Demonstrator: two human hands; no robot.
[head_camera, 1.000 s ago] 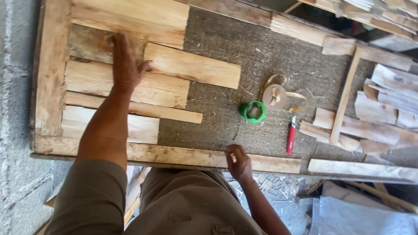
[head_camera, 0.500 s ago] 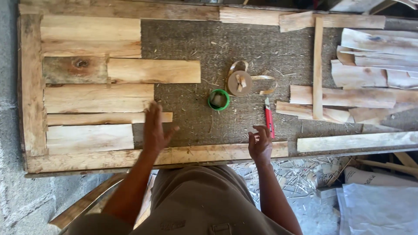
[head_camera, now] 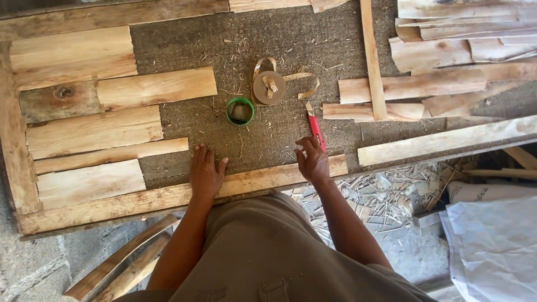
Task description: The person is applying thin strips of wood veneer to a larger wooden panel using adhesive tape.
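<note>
A small round green container [head_camera: 240, 111] is seen near the centre of the rough grey work surface [head_camera: 291, 50], and a roll of tan tape [head_camera: 269, 88] with loose curled ends is placed just beside it, at about one o'clock from it. Several flat pale boards [head_camera: 89, 134] are laid side by side at nine o'clock, inside a wooden frame [head_camera: 11, 145]. A heap of rough wooden offcuts [head_camera: 447, 50] is found at two o'clock, and white sacks [head_camera: 492, 246] with wood splinters [head_camera: 380, 196] are seen at four o'clock.
</note>
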